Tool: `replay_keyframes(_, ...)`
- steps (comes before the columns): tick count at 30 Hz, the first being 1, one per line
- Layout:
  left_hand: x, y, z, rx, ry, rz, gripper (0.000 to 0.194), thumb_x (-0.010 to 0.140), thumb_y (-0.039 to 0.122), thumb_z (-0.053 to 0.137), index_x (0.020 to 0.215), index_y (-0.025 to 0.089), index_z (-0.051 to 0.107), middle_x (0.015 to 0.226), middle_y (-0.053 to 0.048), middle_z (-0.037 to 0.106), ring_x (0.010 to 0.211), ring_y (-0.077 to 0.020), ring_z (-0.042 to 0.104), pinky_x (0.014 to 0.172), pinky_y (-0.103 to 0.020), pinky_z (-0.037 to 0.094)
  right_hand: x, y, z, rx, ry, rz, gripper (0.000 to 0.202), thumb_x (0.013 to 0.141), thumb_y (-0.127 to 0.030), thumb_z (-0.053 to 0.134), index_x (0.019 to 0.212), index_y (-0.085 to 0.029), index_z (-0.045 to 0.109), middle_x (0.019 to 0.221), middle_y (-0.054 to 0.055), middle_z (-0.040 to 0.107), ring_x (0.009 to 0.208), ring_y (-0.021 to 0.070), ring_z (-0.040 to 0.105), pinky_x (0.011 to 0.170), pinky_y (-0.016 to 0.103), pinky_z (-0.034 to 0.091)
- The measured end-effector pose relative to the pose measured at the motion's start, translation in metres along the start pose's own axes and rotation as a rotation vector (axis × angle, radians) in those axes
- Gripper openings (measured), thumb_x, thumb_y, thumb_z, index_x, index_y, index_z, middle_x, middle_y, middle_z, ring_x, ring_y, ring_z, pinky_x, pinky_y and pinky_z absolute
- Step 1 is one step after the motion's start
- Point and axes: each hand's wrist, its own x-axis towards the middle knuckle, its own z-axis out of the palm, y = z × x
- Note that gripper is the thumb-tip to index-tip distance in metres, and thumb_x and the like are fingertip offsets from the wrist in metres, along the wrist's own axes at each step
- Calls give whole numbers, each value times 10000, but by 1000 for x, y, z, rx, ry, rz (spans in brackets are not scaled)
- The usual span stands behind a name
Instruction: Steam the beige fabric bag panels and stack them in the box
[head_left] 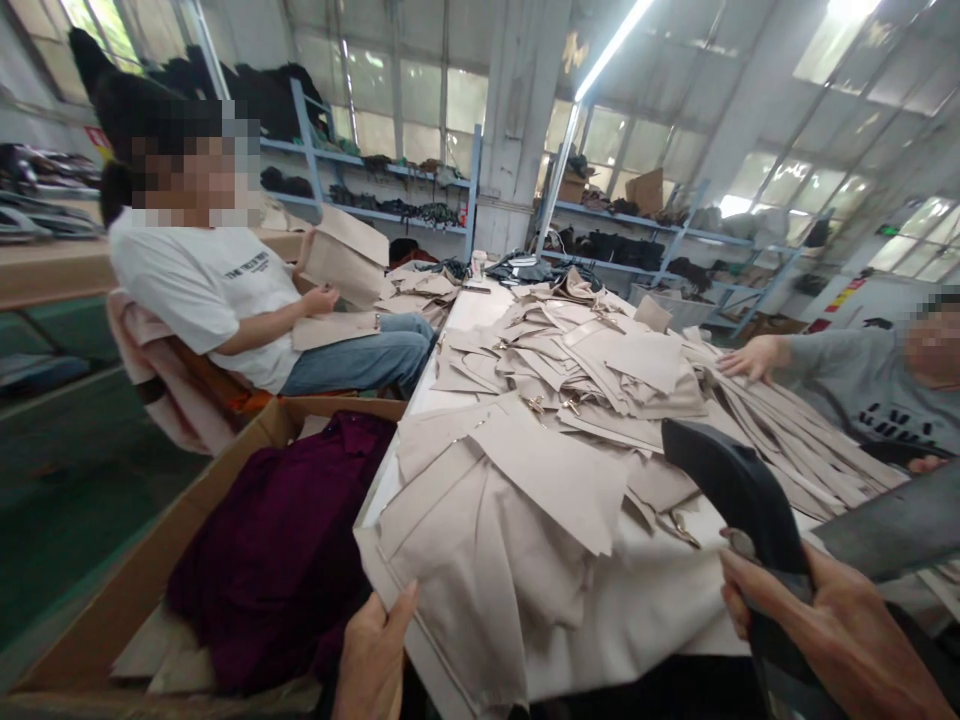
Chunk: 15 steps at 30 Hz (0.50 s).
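Note:
My left hand (pixel 375 650) is at the table's near edge, thumb and fingers closed on the border of a beige fabric piece (pixel 465 560). That fabric drapes over the table corner, with a smaller beige panel (pixel 555 470) lying across it. At the lower right, my right hand (pixel 832 620) is wrapped round a black curved object (pixel 739 490) with a smooth, handle-like shape; its exact kind is unclear. Metal clips (pixel 681 530) sit on the beige pieces nearby. Behind lies a large heap of cut beige fabric pieces (pixel 630 360).
A cardboard box (pixel 82 640) with dark purple fabric (pixel 277 550) stands left of the table. A seated person (pixel 217 280) holds beige panels there. Another person's hand (pixel 754 358) rests on fabric strips (pixel 787 430) at right. Blue shelves (pixel 390 165) line the back.

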Motion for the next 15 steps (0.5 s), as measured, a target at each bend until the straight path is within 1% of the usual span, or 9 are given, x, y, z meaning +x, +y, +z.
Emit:
replay_keyframes(1, 5, 1, -10, 163, -12, 34, 335, 694, 389, 675, 957, 181, 660, 895, -40, 713, 864, -229, 650, 741, -279, 499, -1, -4, -2, -26, -19, -4, 410, 778, -535, 558, 548, -202, 493, 438, -1, 506, 379, 127, 465, 369, 243, 364)
replay_keyframes(2, 10, 4, -21, 349, 2, 63, 291, 694, 414, 664, 871, 183, 673, 807, -33, 714, 803, -231, 654, 687, -270, 491, -2, -9, -1, -52, -61, -14, 411, 771, -537, 557, 545, -201, 489, 444, 2, 513, 392, 129, 475, 385, 244, 379)
replay_keyframes(3, 13, 7, -32, 534, 47, 92, 272, 697, 438, 649, 809, 191, 674, 725, -26, 705, 735, -231, 652, 628, -264, 475, -4, -16, 2, -71, -119, -31, 406, 768, -533, 555, 547, -198, 489, 449, 5, 524, 406, 131, 487, 402, 242, 392)
replay_keyframes(5, 16, 16, -50, 811, 187, 174, 261, 706, 466, 617, 774, 219, 663, 633, -13, 682, 639, -223, 640, 545, -254, 429, -5, -31, 15, -61, -271, -69, 359, 782, -486, 551, 588, -189, 502, 471, 6, 550, 440, 132, 517, 435, 229, 415)
replay_keyframes(7, 14, 26, -58, 908, 329, 324, 246, 724, 465, 589, 818, 247, 653, 650, -3, 685, 632, -208, 641, 543, -245, 416, 0, -48, 32, -3, -406, -77, 272, 806, -415, 547, 670, -181, 515, 492, -10, 561, 457, 126, 539, 445, 211, 429)
replay_keyframes(8, 14, 31, -57, 912, 366, 412, 238, 736, 455, 576, 843, 255, 648, 681, -2, 692, 645, -199, 644, 565, -242, 423, 5, -56, 42, 39, -468, -85, 230, 808, -378, 553, 698, -181, 509, 501, -19, 563, 453, 122, 542, 435, 203, 431)
replay_keyframes(10, 15, 41, -47, 898, 357, 582, 228, 758, 434, 556, 870, 256, 645, 747, -7, 699, 668, -182, 644, 616, -241, 442, 21, -71, 59, 114, -589, -131, 169, 809, -325, 552, 743, -176, 509, 517, -33, 570, 439, 108, 537, 425, 190, 438)
replay_keyframes(13, 31, 54, -21, 878, 222, 783, 230, 802, 404, 509, 876, 228, 637, 838, -31, 685, 695, -175, 631, 676, -258, 465, 51, -88, 80, 133, -713, -167, 147, 793, -304, 559, 760, -166, 522, 532, -31, 583, 422, 97, 526, 401, 179, 439)
replay_keyframes(15, 49, 58, -6, 880, 137, 863, 222, 832, 366, 470, 867, 210, 623, 873, -47, 669, 745, -186, 630, 715, -279, 475, 70, -96, 91, 105, -745, -155, 147, 772, -301, 572, 764, -161, 527, 541, -24, 593, 423, 99, 537, 394, 179, 449)
